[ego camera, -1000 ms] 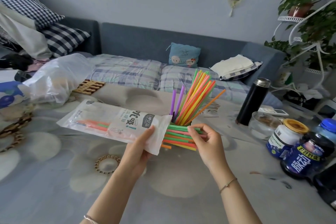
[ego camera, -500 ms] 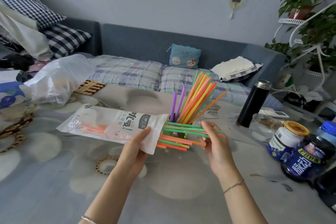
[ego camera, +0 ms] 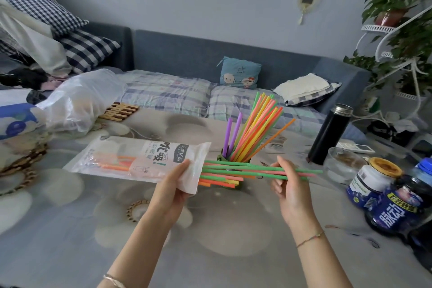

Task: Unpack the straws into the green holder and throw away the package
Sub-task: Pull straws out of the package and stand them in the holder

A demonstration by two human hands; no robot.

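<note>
My left hand grips the open end of a white plastic straw package, held level above the table. Coloured straws stick out of its mouth to the right. My right hand pinches a few of these, mostly green straws, and has them drawn partway out. Behind the pulled straws stands the green holder, mostly hidden, with a fan of upright straws leaning right. Orange and pink straws still lie inside the package.
A black thermos, a glass bowl and blue jars crowd the table's right side. A clear plastic bag and wooden trivets lie at the far left. A sofa runs behind the table.
My right hand has moved to the right, drawing the green straws farther out of the package. My left hand has kept the package nearly still.
</note>
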